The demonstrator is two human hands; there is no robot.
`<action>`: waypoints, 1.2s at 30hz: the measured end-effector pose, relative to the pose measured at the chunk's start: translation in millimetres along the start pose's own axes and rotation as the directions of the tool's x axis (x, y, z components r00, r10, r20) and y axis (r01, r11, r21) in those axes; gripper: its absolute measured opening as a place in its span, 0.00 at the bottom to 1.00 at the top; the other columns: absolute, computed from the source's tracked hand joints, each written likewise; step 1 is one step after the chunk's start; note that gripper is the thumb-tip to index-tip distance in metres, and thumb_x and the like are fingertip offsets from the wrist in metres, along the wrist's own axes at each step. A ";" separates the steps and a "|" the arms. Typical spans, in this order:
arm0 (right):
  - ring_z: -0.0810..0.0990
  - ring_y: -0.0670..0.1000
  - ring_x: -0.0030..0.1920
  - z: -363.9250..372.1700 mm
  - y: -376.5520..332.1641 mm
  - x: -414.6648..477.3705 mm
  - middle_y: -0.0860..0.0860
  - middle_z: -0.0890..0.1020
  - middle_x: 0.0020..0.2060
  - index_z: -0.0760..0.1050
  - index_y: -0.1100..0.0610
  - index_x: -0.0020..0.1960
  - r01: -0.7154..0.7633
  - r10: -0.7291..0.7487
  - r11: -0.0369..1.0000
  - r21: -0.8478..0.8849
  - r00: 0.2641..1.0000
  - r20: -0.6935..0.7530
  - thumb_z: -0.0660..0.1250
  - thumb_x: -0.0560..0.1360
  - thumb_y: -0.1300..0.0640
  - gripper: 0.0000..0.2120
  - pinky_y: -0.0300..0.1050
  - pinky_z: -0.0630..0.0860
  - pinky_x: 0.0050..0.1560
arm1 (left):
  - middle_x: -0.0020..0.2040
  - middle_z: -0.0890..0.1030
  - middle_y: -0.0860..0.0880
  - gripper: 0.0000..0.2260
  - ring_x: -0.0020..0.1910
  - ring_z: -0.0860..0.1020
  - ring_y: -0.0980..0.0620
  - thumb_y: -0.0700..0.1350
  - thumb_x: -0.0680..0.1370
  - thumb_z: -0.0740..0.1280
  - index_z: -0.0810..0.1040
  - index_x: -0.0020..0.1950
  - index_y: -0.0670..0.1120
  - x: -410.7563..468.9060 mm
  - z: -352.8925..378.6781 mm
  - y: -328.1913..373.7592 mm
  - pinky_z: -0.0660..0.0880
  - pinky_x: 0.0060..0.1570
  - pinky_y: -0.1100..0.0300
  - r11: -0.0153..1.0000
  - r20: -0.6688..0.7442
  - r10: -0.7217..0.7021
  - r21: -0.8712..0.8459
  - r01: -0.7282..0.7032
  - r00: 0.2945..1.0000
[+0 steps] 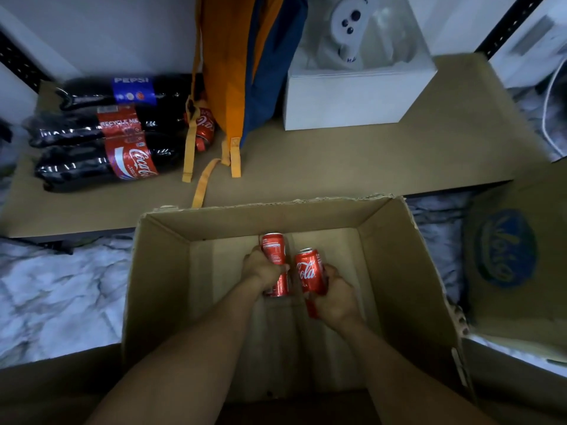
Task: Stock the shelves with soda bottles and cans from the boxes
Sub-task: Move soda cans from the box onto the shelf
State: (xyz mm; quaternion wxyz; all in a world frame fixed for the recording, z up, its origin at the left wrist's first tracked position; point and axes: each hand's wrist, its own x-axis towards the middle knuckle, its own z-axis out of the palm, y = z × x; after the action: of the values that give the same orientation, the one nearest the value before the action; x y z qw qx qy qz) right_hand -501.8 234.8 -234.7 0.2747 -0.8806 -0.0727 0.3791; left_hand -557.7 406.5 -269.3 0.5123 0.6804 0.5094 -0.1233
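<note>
Both hands are down inside an open cardboard box (399, 271). My left hand (264, 271) grips a red Coca-Cola can (274, 248) around its middle. My right hand (333, 297) grips a second red Coca-Cola can (308, 271) from the right side. The two cans are side by side, close together. On the brown shelf board (337, 161) beyond the box lie three dark soda bottles on their sides: a Pepsi bottle (122, 90), a red-labelled bottle (101, 127) and a Coca-Cola bottle (116, 162). A smaller Coca-Cola bottle (204, 127) lies partly behind a bag strap.
An orange and blue bag (245, 56) hangs onto the shelf, its straps trailing toward the box. A white box (346, 99) holding a white controller stands at the back right. Another cardboard box with a blue logo (506, 250) is at right. Marbled floor shows on both sides.
</note>
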 end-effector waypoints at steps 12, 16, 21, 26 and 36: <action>0.76 0.54 0.66 -79.2 -6.9 -83.7 0.49 0.78 0.66 0.65 0.49 0.76 0.125 -0.099 0.981 0.147 0.980 -0.173 0.79 0.70 0.56 0.38 0.54 0.73 0.65 | 0.54 0.81 0.52 0.34 0.55 0.80 0.49 0.38 0.64 0.81 0.72 0.67 0.49 -96.0 -48.7 15.7 0.73 0.56 0.57 0.963 -0.069 0.270 0.028 -0.269 0.960; 0.77 0.52 0.66 -102.1 -26.9 -122.3 0.48 0.79 0.65 0.65 0.48 0.75 0.204 -0.149 0.960 0.190 0.952 -0.267 0.80 0.69 0.57 0.40 0.54 0.73 0.65 | 0.56 0.76 0.57 0.35 0.58 0.76 0.52 0.39 0.67 0.81 0.70 0.70 0.50 -156.1 -80.1 51.4 0.70 0.64 0.51 0.921 -0.137 0.380 -0.036 -0.388 0.915; 0.79 0.50 0.63 -127.7 -55.0 -161.8 0.46 0.80 0.64 0.66 0.43 0.73 0.338 -0.213 0.880 0.334 0.909 -0.359 0.82 0.65 0.57 0.43 0.60 0.76 0.66 | 0.54 0.78 0.61 0.35 0.51 0.77 0.61 0.41 0.68 0.81 0.71 0.71 0.53 -231.5 -118.4 102.4 0.72 0.60 0.58 0.821 -0.235 0.552 -0.012 -0.571 0.800; 0.80 0.49 0.62 -155.8 -80.0 -198.2 0.45 0.81 0.63 0.68 0.43 0.71 0.472 -0.301 0.797 0.376 0.851 -0.429 0.83 0.65 0.57 0.40 0.60 0.77 0.65 | 0.64 0.78 0.56 0.40 0.59 0.77 0.56 0.46 0.68 0.81 0.66 0.75 0.57 -289.9 -152.1 130.7 0.74 0.62 0.54 0.720 -0.245 0.679 0.038 -0.693 0.693; 0.77 0.37 0.51 -175.9 -142.7 -267.0 0.41 0.77 0.57 0.67 0.47 0.74 0.623 -0.454 0.738 0.259 0.742 -0.493 0.81 0.68 0.57 0.39 0.42 0.76 0.58 | 0.60 0.77 0.63 0.39 0.53 0.75 0.71 0.45 0.68 0.82 0.68 0.75 0.58 -360.5 -205.7 117.1 0.71 0.59 0.65 0.644 -0.340 0.736 0.083 -0.761 0.586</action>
State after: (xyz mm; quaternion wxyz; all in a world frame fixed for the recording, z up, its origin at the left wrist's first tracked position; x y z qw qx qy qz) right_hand -553.3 189.3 108.6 0.5605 -0.7994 -0.1920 0.0998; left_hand -697.1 376.5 137.8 0.4434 0.8227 0.2606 0.2423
